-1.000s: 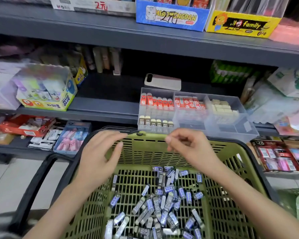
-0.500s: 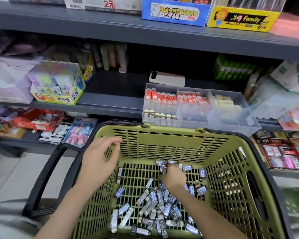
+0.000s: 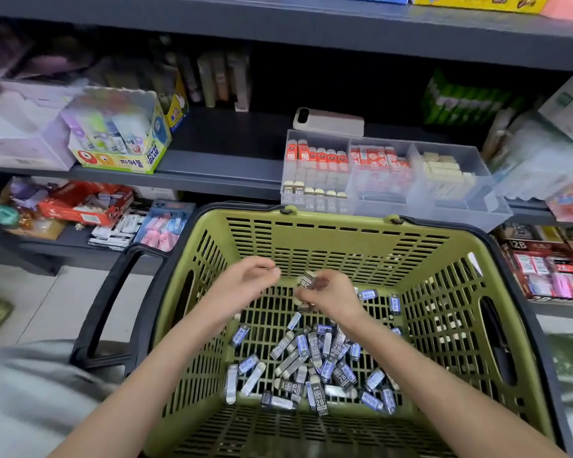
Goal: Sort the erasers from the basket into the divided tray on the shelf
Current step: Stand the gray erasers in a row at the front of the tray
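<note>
— Head view: where are the hands?

— Both are inside the basket (image 3: 338, 217), above its floor and close together near the far wall. The right hand (image 3: 333, 297) has its fingers curled round a dark-sleeved 2B eraser (image 3: 308, 280). Another dark piece shows under those fingers, too blurred to name.

— And the left hand (image 3: 242, 285)?

— Just beside the right, with a small gap between them. Its fingers bend in towards the thumb; whether they pinch anything, I cannot tell.

— The other erasers (image 3: 311, 358)?

— Heaped loose on the basket floor, below the hands, blue and dark sleeves mixed.

— The tray (image 3: 460, 213)?

— On the shelf (image 3: 219, 166), just past the basket's far rim. The left compartment has red-topped pieces at the back and a row marked 2B in front. The middle one has red-and-white ones, and the right has cream ones. A phone (image 3: 328, 122) lies behind the tray.
</note>
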